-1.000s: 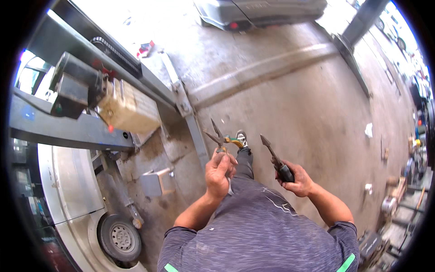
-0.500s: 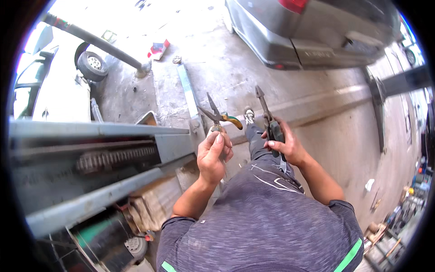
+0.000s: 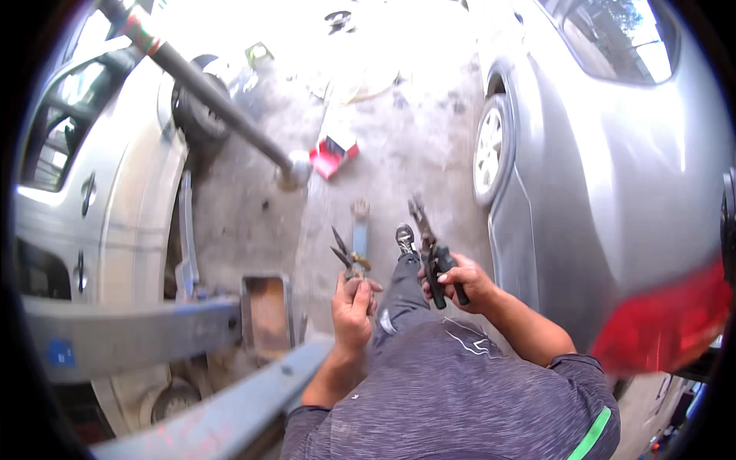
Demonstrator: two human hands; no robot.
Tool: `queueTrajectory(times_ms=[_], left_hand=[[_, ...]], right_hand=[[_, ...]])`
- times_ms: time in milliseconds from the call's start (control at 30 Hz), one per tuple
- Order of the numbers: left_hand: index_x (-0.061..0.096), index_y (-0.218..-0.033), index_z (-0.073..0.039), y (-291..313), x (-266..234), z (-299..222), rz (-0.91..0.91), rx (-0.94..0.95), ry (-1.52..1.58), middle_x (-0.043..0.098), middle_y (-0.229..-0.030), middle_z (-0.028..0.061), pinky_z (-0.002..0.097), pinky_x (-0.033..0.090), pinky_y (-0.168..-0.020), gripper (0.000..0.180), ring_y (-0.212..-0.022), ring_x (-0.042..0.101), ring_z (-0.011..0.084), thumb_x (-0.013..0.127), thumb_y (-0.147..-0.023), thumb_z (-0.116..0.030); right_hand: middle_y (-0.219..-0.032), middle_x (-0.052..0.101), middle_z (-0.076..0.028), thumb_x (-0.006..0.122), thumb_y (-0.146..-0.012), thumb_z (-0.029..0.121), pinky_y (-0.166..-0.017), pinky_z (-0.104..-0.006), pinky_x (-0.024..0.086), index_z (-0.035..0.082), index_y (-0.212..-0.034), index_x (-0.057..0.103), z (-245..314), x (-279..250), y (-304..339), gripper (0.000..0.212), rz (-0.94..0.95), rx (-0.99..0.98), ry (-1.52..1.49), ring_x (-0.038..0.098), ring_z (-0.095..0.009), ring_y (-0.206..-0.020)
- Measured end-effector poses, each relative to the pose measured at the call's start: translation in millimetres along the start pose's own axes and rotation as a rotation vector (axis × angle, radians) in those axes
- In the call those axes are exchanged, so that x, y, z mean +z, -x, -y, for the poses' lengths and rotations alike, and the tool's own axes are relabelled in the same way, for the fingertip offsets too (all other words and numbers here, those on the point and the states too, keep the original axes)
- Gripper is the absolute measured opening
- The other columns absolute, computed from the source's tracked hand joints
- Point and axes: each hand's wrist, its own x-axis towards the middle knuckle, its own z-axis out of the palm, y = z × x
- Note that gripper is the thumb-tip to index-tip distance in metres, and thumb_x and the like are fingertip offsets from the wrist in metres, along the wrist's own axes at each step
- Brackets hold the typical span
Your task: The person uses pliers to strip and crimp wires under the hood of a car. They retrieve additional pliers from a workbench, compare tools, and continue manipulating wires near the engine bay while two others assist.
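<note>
In my left hand [image 3: 354,316] is a pair of needle-nose pliers [image 3: 342,250], its fingers closed round one handle. The jaws stand apart and point up and away from me; a yellow-green grip shows beside them. My right hand [image 3: 466,282] is wrapped round the dark handles of locking pliers [image 3: 426,230], whose long worn metal jaws also point away from me. The two tools are held apart in front of my body, above my stepping leg.
A silver car [image 3: 552,230] stands close on my right; a light vehicle [image 3: 123,199] is at the left. Grey steel beams [image 3: 153,337] run beside my left arm. Ahead lie a red box [image 3: 328,162], a slanting dark pole [image 3: 222,103] and a rectangular metal tray [image 3: 287,310].
I have walked forward past the silver car's rear corner, so its side and wheel now show at the right. The red box and pole are nearer. Both hands keep their pliers.
</note>
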Motion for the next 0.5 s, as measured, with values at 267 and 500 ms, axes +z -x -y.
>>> queueTrajectory(times_ms=[267,500], left_hand=[[0.053,-0.079,-0.002,-406,129,-16,0.274,-0.364,0.276,0.036,-0.059,-0.0040,0.0210,0.027,-0.043,0.026,-0.048,0.030,0.0056,0.048,-0.095,-0.021],[0.055,-0.085,0.000,-748,240,-54,0.405,-0.351,-0.023,0.041,-0.058,-0.0031,0.0221,0.028,-0.043,0.026,-0.047,0.035,0.0053,0.052,-0.093,-0.025]], right_hand=[[-0.088,0.058,-0.014,0.057,-0.080,0.004,-0.065,-0.0356,0.053,-0.002,-0.109,0.044,253,-92,-273,0.032,-0.242,0.030,0.017,0.061,-0.022,-0.073],[-0.110,0.057,-0.022,0.048,-0.066,0.001,-0.087,-0.0417,0.050,-0.008,-0.116,0.047,483,-188,-481,0.051,-0.234,-0.187,0.059,0.061,-0.030,-0.093]])
